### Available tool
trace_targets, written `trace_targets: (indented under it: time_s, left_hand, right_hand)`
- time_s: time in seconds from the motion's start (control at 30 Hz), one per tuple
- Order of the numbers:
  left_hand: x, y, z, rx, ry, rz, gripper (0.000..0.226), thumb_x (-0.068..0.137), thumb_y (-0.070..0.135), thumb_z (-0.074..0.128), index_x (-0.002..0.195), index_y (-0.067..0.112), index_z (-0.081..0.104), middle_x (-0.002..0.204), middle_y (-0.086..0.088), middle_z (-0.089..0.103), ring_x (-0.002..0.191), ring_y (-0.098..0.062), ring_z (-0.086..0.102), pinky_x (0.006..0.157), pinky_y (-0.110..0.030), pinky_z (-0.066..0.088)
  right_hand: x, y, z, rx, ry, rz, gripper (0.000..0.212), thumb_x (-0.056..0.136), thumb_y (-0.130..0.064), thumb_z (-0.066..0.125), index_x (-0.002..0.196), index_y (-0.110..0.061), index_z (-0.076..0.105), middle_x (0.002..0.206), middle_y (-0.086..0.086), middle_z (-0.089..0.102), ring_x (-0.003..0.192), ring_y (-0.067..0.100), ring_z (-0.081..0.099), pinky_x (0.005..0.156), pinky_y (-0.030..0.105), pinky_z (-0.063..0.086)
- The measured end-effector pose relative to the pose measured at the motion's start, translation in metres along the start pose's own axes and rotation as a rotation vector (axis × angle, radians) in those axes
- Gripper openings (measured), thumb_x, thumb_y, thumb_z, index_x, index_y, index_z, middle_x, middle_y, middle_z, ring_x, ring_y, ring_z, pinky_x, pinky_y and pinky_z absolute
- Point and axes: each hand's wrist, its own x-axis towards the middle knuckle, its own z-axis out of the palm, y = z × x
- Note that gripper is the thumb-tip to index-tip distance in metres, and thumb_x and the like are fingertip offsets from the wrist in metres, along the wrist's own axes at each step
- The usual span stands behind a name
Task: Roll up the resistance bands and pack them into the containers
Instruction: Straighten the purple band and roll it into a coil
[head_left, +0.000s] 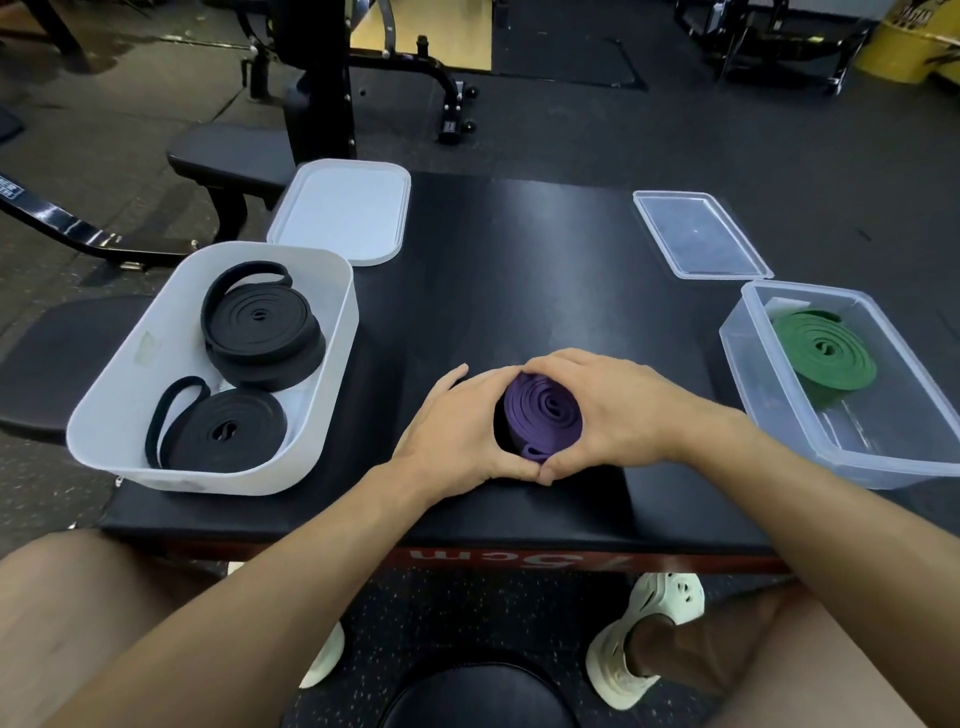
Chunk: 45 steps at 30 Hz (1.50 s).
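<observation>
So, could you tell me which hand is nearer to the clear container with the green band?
Right. The right hand cups the purple roll left of the clear container; the left hand holds the roll's far side, farther off.

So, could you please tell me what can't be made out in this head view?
- Purple band: its sides and underside, covered by the left hand and right hand curled round it.
- Near black band: its near edge, hidden behind the white tub's wall.
- Green band: its near side, blurred through the clear container's wall.
</observation>
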Motion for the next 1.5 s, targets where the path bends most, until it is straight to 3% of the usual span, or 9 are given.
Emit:
trace_targets:
  time_s: [0.13,0.27,0.43,0.53,0.67,0.87,1.07,1.33,1.5]
  left_hand:
    - [-0.001,0.000,-0.005,-0.072,-0.039,-0.019,0.112,0.054,0.074,0.085,0.151,0.039,0.039,0.145,0.027,0.054,0.138,0.012,0.039,0.128,-0.030,0.004]
    - [-0.008,0.010,-0.008,-0.051,0.008,-0.041,0.107,0.060,0.064,0.089,0.151,0.033,0.043,0.146,0.023,0.055,0.130,0.019,0.031,0.127,-0.025,0.002]
    - [-0.014,0.020,-0.007,0.031,0.063,-0.068,0.108,0.058,0.063,0.091,0.151,0.031,0.045,0.141,0.019,0.061,0.132,0.006,0.027,0.117,-0.013,0.003]
    - [-0.017,0.024,-0.005,0.035,0.081,-0.082,0.108,0.056,0.063,0.092,0.150,0.032,0.048,0.132,0.024,0.063,0.129,0.005,0.027,0.113,-0.012,0.012]
    - [-0.015,0.033,-0.005,0.011,0.084,-0.019,0.097,0.052,0.070,0.090,0.138,0.041,0.055,0.104,0.034,0.061,0.108,0.004,0.052,0.104,-0.022,0.042]
    - [0.014,0.067,-0.009,-0.173,0.056,0.134,0.106,0.054,0.065,0.093,0.146,0.049,0.044,0.126,0.047,0.053,0.124,0.018,0.049,0.101,-0.006,0.036]
    - [0.053,0.104,-0.004,-0.193,-0.036,0.205,0.101,0.063,0.064,0.089,0.151,0.048,0.041,0.146,0.033,0.052,0.135,0.009,0.047,0.116,-0.031,0.041]
    - [0.101,0.156,0.021,-0.190,-0.103,0.290,0.089,0.068,0.064,0.085,0.147,0.046,0.047,0.142,0.032,0.056,0.134,0.009,0.049,0.116,-0.031,0.041]
    - [0.133,0.184,0.031,-0.159,-0.037,0.300,0.046,0.100,0.057,0.056,0.138,0.033,0.062,0.139,0.021,0.063,0.130,0.000,0.053,0.114,-0.036,0.042]
  right_hand:
    - [-0.002,0.004,-0.003,0.035,-0.009,-0.015,0.105,0.060,-0.071,0.085,0.147,-0.040,0.037,0.139,-0.021,0.047,0.123,0.005,0.049,0.091,0.025,0.040]
    - [-0.003,-0.002,0.000,-0.057,-0.054,-0.010,0.109,0.060,-0.072,0.083,0.149,-0.035,0.030,0.139,-0.015,0.043,0.122,0.011,0.051,0.096,0.034,0.049]
    - [-0.004,-0.006,0.006,-0.041,0.041,0.002,0.094,0.059,-0.074,0.078,0.137,-0.040,0.039,0.128,-0.017,0.050,0.113,0.013,0.055,0.089,0.041,0.054]
    - [-0.009,-0.005,0.010,-0.057,0.093,-0.017,0.093,0.059,-0.075,0.074,0.139,-0.040,0.041,0.126,-0.020,0.050,0.113,0.011,0.055,0.083,0.038,0.051]
    - [-0.024,0.004,0.004,0.001,0.131,-0.017,0.094,0.057,-0.076,0.073,0.138,-0.040,0.042,0.129,-0.023,0.050,0.115,0.009,0.055,0.089,0.042,0.053]
    - [-0.057,0.028,-0.032,0.000,0.253,0.031,0.091,0.057,-0.075,0.067,0.139,-0.042,0.042,0.130,-0.023,0.052,0.117,0.008,0.054,0.091,0.042,0.052]
    - [-0.097,0.062,-0.057,-0.017,0.353,0.119,0.089,0.057,-0.077,0.062,0.137,-0.043,0.042,0.133,-0.023,0.052,0.116,0.011,0.056,0.090,0.041,0.052]
    - [-0.140,0.115,-0.069,0.041,0.405,0.263,0.092,0.055,-0.077,0.063,0.138,-0.044,0.044,0.132,-0.024,0.055,0.118,0.008,0.054,0.092,0.036,0.050]
    - [-0.157,0.150,-0.067,0.081,0.419,0.348,0.082,0.057,-0.075,0.069,0.131,-0.048,0.046,0.119,-0.028,0.056,0.109,0.010,0.057,0.093,0.044,0.053]
